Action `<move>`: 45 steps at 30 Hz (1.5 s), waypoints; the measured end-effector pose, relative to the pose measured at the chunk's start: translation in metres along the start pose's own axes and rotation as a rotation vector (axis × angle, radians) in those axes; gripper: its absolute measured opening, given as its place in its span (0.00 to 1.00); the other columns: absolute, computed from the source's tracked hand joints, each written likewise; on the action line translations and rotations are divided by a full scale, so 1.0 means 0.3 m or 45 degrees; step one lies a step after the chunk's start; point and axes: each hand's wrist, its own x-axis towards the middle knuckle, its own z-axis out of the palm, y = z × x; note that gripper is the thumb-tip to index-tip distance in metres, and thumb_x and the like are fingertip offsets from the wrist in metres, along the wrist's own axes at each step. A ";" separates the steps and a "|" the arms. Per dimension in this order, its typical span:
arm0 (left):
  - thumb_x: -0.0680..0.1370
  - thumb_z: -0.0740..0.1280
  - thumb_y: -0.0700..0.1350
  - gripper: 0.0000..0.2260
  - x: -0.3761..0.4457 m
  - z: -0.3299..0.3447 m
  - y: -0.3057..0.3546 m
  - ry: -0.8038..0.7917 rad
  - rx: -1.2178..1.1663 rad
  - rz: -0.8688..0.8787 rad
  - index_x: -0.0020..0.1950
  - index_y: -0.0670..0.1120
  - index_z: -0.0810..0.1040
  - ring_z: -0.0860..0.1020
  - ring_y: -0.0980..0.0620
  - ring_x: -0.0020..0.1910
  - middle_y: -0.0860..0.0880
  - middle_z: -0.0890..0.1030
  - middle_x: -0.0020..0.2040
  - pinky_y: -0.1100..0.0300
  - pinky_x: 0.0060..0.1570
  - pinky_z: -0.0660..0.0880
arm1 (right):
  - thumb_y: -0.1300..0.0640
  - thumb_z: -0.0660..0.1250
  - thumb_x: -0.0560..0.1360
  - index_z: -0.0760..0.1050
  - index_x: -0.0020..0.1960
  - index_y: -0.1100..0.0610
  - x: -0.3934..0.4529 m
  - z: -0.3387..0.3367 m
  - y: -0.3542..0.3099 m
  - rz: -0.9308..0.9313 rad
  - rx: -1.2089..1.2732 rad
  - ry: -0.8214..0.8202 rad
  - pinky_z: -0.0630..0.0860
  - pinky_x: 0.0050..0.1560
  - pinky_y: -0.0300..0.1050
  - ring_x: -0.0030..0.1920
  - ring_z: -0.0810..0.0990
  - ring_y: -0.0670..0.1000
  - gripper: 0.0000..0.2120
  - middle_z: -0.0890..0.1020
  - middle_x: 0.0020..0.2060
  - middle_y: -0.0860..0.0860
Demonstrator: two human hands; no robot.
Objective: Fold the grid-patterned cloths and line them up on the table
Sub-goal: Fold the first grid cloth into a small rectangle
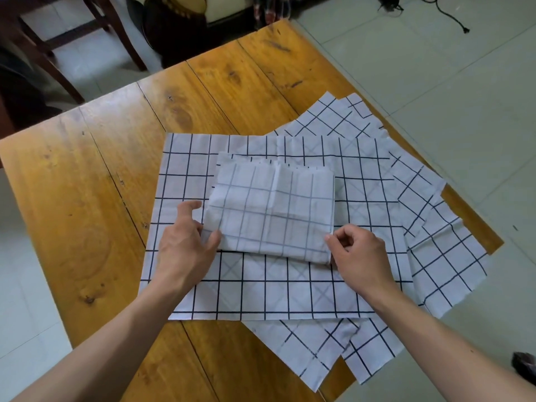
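Observation:
A folded white cloth with a faint grid [272, 213] lies on top of a flat, spread-out grid-patterned cloth [261, 285] on the wooden table [95, 198]. My left hand [185, 245] pinches the folded cloth's near left corner between thumb and fingers. My right hand [359, 256] pinches its near right corner with curled fingers. More unfolded grid cloths [429, 216] lie fanned out beneath, reaching over the table's right and near edges.
The table's left half and far side show bare wood. Dark wooden chair legs [55, 50] stand beyond the far left edge. Pale floor tiles [449, 82] lie to the right, with a black cable [446, 13] at the top.

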 end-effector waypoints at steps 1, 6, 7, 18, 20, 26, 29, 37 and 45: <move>0.77 0.70 0.47 0.25 0.003 0.003 0.002 0.004 0.012 -0.006 0.71 0.49 0.64 0.77 0.52 0.35 0.51 0.78 0.33 0.52 0.37 0.74 | 0.52 0.67 0.77 0.76 0.36 0.54 0.004 0.001 -0.003 0.014 -0.006 -0.005 0.74 0.32 0.41 0.28 0.76 0.45 0.12 0.79 0.27 0.48; 0.77 0.70 0.49 0.24 0.005 0.013 -0.001 0.026 0.079 0.003 0.70 0.51 0.64 0.77 0.52 0.35 0.52 0.78 0.35 0.52 0.36 0.74 | 0.54 0.68 0.76 0.76 0.36 0.54 0.022 0.003 -0.020 0.065 -0.030 -0.017 0.78 0.35 0.47 0.31 0.78 0.49 0.11 0.79 0.27 0.49; 0.77 0.70 0.48 0.24 0.005 0.015 -0.003 0.035 0.095 0.012 0.70 0.51 0.64 0.77 0.52 0.35 0.52 0.78 0.35 0.53 0.34 0.72 | 0.54 0.68 0.76 0.76 0.36 0.54 0.028 0.004 -0.023 0.073 -0.033 -0.017 0.79 0.36 0.47 0.30 0.77 0.49 0.10 0.78 0.26 0.49; 0.77 0.70 0.49 0.20 0.009 0.032 -0.013 0.116 0.263 0.107 0.66 0.51 0.67 0.74 0.50 0.33 0.51 0.74 0.33 0.53 0.32 0.70 | 0.50 0.62 0.79 0.71 0.39 0.52 0.048 0.011 -0.045 -0.032 -0.469 -0.056 0.77 0.31 0.47 0.31 0.78 0.49 0.11 0.78 0.29 0.47; 0.76 0.71 0.48 0.18 0.005 0.032 -0.018 0.155 0.325 0.189 0.62 0.50 0.70 0.73 0.50 0.38 0.52 0.75 0.39 0.54 0.34 0.70 | 0.50 0.63 0.79 0.71 0.39 0.52 0.048 0.011 -0.047 -0.054 -0.484 -0.046 0.77 0.31 0.48 0.31 0.77 0.49 0.11 0.78 0.29 0.47; 0.75 0.73 0.43 0.05 -0.001 0.057 -0.056 0.260 0.521 0.517 0.49 0.44 0.81 0.74 0.45 0.46 0.45 0.74 0.48 0.54 0.32 0.71 | 0.55 0.69 0.76 0.68 0.43 0.53 0.041 0.012 -0.047 -0.223 -0.472 0.074 0.70 0.30 0.44 0.34 0.74 0.49 0.09 0.74 0.35 0.46; 0.75 0.73 0.41 0.03 0.000 0.070 -0.061 0.275 0.532 0.565 0.45 0.42 0.82 0.75 0.44 0.46 0.44 0.77 0.48 0.52 0.32 0.72 | 0.65 0.70 0.72 0.76 0.54 0.54 0.028 0.047 -0.064 -0.574 -0.581 0.063 0.73 0.42 0.43 0.46 0.75 0.51 0.12 0.75 0.47 0.48; 0.77 0.70 0.46 0.06 -0.010 0.086 -0.059 0.245 0.488 0.541 0.47 0.44 0.79 0.73 0.45 0.47 0.46 0.76 0.50 0.49 0.39 0.73 | 0.45 0.62 0.80 0.58 0.79 0.51 0.028 0.175 -0.088 -0.661 -0.468 -0.378 0.46 0.78 0.44 0.79 0.45 0.47 0.31 0.53 0.79 0.49; 0.74 0.71 0.52 0.12 -0.037 0.120 -0.008 0.241 0.626 0.362 0.51 0.46 0.75 0.73 0.43 0.49 0.45 0.76 0.53 0.48 0.44 0.70 | 0.40 0.47 0.81 0.54 0.79 0.49 0.013 0.165 -0.057 -0.588 -0.592 -0.256 0.41 0.77 0.45 0.79 0.41 0.47 0.29 0.49 0.80 0.50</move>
